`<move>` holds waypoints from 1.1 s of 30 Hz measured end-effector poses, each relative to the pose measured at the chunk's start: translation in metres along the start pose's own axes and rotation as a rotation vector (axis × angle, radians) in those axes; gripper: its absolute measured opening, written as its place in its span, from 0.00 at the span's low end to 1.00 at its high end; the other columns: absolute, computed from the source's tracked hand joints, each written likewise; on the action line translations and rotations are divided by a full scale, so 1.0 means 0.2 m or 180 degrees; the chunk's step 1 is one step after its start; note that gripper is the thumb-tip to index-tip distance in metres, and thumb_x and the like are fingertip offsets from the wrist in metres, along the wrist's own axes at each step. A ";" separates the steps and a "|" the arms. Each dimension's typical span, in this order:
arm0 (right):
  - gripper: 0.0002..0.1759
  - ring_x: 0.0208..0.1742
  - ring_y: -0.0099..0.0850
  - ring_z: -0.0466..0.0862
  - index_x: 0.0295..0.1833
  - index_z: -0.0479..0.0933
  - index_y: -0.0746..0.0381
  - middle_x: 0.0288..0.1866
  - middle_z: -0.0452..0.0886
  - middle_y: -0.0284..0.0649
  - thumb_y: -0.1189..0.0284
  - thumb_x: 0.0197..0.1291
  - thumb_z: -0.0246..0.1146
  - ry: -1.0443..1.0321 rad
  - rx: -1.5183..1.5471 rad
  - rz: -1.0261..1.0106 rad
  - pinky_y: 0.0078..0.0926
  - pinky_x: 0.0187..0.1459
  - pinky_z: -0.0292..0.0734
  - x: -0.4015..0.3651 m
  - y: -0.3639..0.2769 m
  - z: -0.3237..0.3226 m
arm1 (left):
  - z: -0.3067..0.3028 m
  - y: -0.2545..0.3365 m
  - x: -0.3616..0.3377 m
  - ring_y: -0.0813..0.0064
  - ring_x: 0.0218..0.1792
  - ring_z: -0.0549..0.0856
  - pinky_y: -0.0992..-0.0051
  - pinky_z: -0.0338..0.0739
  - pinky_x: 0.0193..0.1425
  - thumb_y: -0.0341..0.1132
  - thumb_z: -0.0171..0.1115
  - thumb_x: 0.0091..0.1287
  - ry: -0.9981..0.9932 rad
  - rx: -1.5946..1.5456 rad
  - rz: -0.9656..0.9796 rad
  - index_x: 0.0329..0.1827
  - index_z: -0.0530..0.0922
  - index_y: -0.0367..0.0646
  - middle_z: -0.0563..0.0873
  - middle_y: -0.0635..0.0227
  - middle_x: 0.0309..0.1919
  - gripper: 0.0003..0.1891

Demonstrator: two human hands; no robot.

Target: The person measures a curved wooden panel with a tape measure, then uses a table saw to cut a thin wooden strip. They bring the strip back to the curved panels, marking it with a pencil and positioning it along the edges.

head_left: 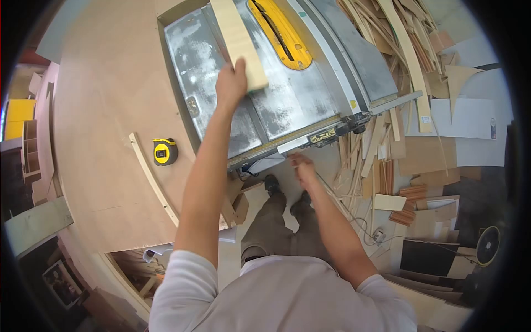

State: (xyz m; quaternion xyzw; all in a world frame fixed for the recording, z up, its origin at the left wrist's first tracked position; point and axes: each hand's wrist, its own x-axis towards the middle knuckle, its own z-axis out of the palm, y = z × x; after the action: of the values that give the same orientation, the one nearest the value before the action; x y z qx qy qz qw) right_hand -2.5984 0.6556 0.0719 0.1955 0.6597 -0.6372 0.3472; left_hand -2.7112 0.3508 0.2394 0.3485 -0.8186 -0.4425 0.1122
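My left hand (pixel 231 83) grips the near end of a pale wooden board (pixel 238 39), thumb on its top face. The board lies over the left part of a metal saw table (pixel 293 102), to the left of a yellow insert plate (pixel 282 36) with a dark slot. Below the table's front edge, close to the rail, my right hand (pixel 302 167) has its fingers curled together. Whatever those fingers hold, if anything, is too small to make out.
A yellow and black tape measure (pixel 165 151) and a thin wooden strip (pixel 152 177) lie on the plywood surface (pixel 105 122) at left. The rip fence (pixel 332 55) runs right of the insert. Wood offcuts (pixel 381 138) and a cable (pixel 362 227) cover the floor at right.
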 end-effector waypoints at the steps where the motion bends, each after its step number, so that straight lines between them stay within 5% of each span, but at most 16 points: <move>1: 0.10 0.18 0.19 0.63 0.42 0.80 0.58 0.31 0.76 0.30 0.64 0.72 0.58 -0.0198 0.0325 0.0376 0.22 0.19 0.56 0.01 0.03 0.09 | -0.02 -0.15 -0.10 0.41 0.50 0.86 0.55 0.78 0.56 0.58 0.51 0.74 0.0018 0.0072 -0.0010 0.47 0.83 0.27 0.86 0.34 0.43 0.34; 3: 0.07 0.20 0.21 0.64 0.43 0.78 0.56 0.32 0.76 0.31 0.66 0.73 0.57 -0.0626 0.0974 0.1128 0.25 0.22 0.59 0.05 0.06 0.26 | -0.11 -0.31 -0.41 0.54 0.38 0.87 0.59 0.78 0.45 0.55 0.54 0.75 -0.0130 -0.0252 -0.0171 0.42 0.81 0.26 0.86 0.40 0.34 0.31; 6: 0.05 0.21 0.23 0.63 0.42 0.73 0.54 0.29 0.71 0.31 0.68 0.73 0.56 -0.0486 0.2443 0.1324 0.24 0.23 0.59 0.31 0.21 0.43 | -0.27 -0.32 -0.87 0.71 0.30 0.82 0.66 0.76 0.36 0.49 0.57 0.76 -0.0440 -0.0199 -0.0462 0.42 0.81 0.30 0.84 0.55 0.26 0.24; 7: 0.10 0.21 0.23 0.63 0.36 0.68 0.53 0.27 0.66 0.30 0.67 0.73 0.56 -0.0568 0.2478 0.1313 0.24 0.22 0.59 0.30 0.18 0.44 | -0.29 -0.37 -1.01 0.74 0.29 0.81 0.68 0.76 0.34 0.48 0.58 0.76 -0.0487 -0.0396 -0.0606 0.43 0.82 0.31 0.84 0.59 0.26 0.23; 9: 0.11 0.21 0.22 0.63 0.39 0.71 0.53 0.29 0.70 0.30 0.61 0.75 0.55 -0.1046 0.2531 0.1506 0.24 0.22 0.59 0.28 0.19 0.40 | -0.36 -0.32 -1.23 0.80 0.28 0.81 0.74 0.75 0.31 0.45 0.58 0.77 -0.1023 -0.0682 -0.1092 0.45 0.81 0.33 0.84 0.67 0.27 0.19; 12: 0.15 0.22 0.21 0.65 0.45 0.77 0.55 0.28 0.72 0.29 0.55 0.76 0.54 -0.1339 0.1101 0.1264 0.23 0.23 0.60 -0.01 0.00 0.25 | -0.28 -0.43 -1.53 0.83 0.31 0.82 0.78 0.78 0.35 0.44 0.60 0.78 -0.1159 -0.1008 -0.1153 0.47 0.81 0.36 0.84 0.72 0.31 0.17; 15: 0.24 0.24 0.19 0.65 0.55 0.79 0.58 0.30 0.75 0.28 0.49 0.75 0.55 -0.2901 0.1187 0.1236 0.21 0.24 0.60 -0.22 0.09 -0.20 | -0.15 -0.41 -1.78 0.80 0.35 0.84 0.76 0.83 0.38 0.44 0.61 0.77 -0.1652 -0.1324 -0.1463 0.50 0.80 0.36 0.86 0.70 0.35 0.17; 19: 0.25 0.28 0.15 0.69 0.58 0.83 0.58 0.34 0.81 0.26 0.52 0.65 0.69 -0.2485 -0.1776 0.0151 0.18 0.27 0.63 -0.95 0.12 -0.82 | 0.11 -0.34 -2.14 0.78 0.30 0.85 0.76 0.80 0.32 0.48 0.66 0.73 -0.2463 -0.1384 -0.1229 0.48 0.81 0.37 0.85 0.68 0.31 0.20; 21: 0.24 0.30 0.15 0.71 0.57 0.85 0.60 0.35 0.82 0.25 0.56 0.62 0.72 -0.2034 -0.1460 0.0507 0.19 0.29 0.65 -1.20 0.19 -1.15 | 0.19 -0.34 -2.22 0.77 0.31 0.86 0.75 0.81 0.32 0.52 0.69 0.70 -0.3012 -0.1103 -0.1096 0.49 0.81 0.37 0.85 0.67 0.31 0.23; 24: 0.18 0.23 0.16 0.67 0.50 0.83 0.60 0.25 0.73 0.25 0.60 0.62 0.72 -0.0784 -0.0845 0.0282 0.21 0.24 0.59 -1.54 0.29 -1.48 | 0.16 -0.31 -2.01 0.76 0.36 0.86 0.73 0.82 0.37 0.52 0.66 0.72 -0.2389 -0.1613 -0.0941 0.48 0.82 0.46 0.86 0.70 0.39 0.18; 25: 0.21 0.24 0.16 0.67 0.55 0.81 0.61 0.26 0.74 0.24 0.59 0.63 0.71 -0.0491 -0.0982 0.0209 0.20 0.25 0.61 -1.62 0.33 -1.58 | 0.16 -0.31 -1.90 0.75 0.35 0.87 0.71 0.82 0.36 0.55 0.62 0.73 -0.2208 -0.0906 -0.0594 0.47 0.81 0.45 0.86 0.69 0.38 0.20; 27: 0.23 0.24 0.15 0.68 0.61 0.76 0.60 0.26 0.72 0.24 0.60 0.66 0.69 -0.0160 -0.0881 0.0254 0.19 0.25 0.61 -1.76 0.49 -1.74 | 0.22 -0.34 -1.76 0.72 0.36 0.88 0.70 0.82 0.37 0.59 0.60 0.73 -0.1748 -0.1544 -0.1201 0.53 0.79 0.44 0.86 0.65 0.42 0.25; 29: 0.23 0.23 0.16 0.66 0.64 0.74 0.59 0.25 0.70 0.24 0.63 0.68 0.67 0.0060 -0.0650 0.0149 0.20 0.23 0.59 -1.89 0.63 -1.91 | 0.27 -0.37 -1.60 0.65 0.44 0.88 0.66 0.84 0.42 0.61 0.60 0.72 -0.1315 -0.1320 -0.1113 0.65 0.72 0.43 0.83 0.57 0.56 0.32; 33: 0.27 0.22 0.16 0.65 0.72 0.66 0.51 0.26 0.69 0.24 0.68 0.70 0.62 0.0652 -0.0062 -0.0169 0.19 0.21 0.59 -2.11 0.85 -1.97 | 0.29 -0.32 -1.55 0.60 0.47 0.86 0.59 0.82 0.44 0.61 0.62 0.71 -0.0948 -0.1633 -0.1184 0.74 0.61 0.47 0.78 0.55 0.62 0.38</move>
State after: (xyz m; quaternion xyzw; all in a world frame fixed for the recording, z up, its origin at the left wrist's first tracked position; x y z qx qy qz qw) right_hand -2.2734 1.1364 0.2302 0.2387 0.7029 -0.6163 0.2628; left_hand -2.4822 0.5732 0.1937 0.3837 -0.6107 -0.6926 -0.0071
